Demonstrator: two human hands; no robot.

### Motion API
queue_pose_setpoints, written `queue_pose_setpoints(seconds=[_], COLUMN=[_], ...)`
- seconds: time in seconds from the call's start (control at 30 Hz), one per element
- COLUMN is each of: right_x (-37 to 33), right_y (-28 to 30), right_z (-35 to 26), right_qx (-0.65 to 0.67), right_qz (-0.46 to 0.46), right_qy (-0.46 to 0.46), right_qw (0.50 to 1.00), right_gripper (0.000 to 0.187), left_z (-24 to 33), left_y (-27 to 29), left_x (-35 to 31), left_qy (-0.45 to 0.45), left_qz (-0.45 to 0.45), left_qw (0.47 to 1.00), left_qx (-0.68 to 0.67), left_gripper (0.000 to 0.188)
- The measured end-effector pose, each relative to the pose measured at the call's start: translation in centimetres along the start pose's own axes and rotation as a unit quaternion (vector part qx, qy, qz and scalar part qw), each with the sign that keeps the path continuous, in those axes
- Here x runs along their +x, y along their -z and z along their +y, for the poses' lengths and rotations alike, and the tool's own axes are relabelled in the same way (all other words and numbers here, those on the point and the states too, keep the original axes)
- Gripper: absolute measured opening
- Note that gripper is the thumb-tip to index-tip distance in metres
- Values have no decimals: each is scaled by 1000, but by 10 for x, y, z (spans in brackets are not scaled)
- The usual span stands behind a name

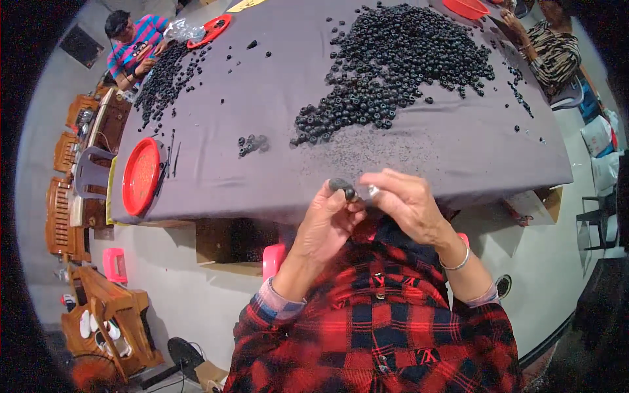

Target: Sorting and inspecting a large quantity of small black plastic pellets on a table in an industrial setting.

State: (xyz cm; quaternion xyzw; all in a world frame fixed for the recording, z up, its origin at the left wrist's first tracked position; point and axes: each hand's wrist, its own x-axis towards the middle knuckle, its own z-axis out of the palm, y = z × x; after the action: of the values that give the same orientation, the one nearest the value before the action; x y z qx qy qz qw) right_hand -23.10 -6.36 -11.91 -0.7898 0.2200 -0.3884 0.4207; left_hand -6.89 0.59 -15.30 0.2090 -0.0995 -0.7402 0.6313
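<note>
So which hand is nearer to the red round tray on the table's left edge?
Left. The left hand is closer to the red round tray, holding a small black ring. The right hand is beyond it, farther from the tray.

- Left hand (327,219) is raised, fingers curled, fingertips pinched together.
- Right hand (406,203) is just beside it, fingers bent, thumb and forefinger pinching.
</note>
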Motion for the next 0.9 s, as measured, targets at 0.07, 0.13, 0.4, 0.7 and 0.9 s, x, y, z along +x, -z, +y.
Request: queue_pose_setpoints(seconds=[0.07,0.13,0.4,0.7,0.9], right_x=[-4,-5,-5,-4,-1], right_y=[-3,-6,-4,-3,-6], right_z=[-1,-1,-3,-8,3], right_qx=[-27,-65,-69,-100,-104], right_qz=[-10,-2,-3,-26,-25], right_qy=[-4,17,10,-20,-50], right_qw=[1000,998,998,994,993], right_gripper=[19,20,19,18,18], left_z=[1,1,1,3,-6], left_y=[0,1,2,1,4], left_x=[0,-1,1,2,4], left_qy=[-13,-11,-14,-34,-37], left_qz=[7,22,-5,-7,11], left_qw=[1000,1000,1000,998,992], left_qx=[-6,8,13,49,119], left_gripper=[12,11,9,10,7])
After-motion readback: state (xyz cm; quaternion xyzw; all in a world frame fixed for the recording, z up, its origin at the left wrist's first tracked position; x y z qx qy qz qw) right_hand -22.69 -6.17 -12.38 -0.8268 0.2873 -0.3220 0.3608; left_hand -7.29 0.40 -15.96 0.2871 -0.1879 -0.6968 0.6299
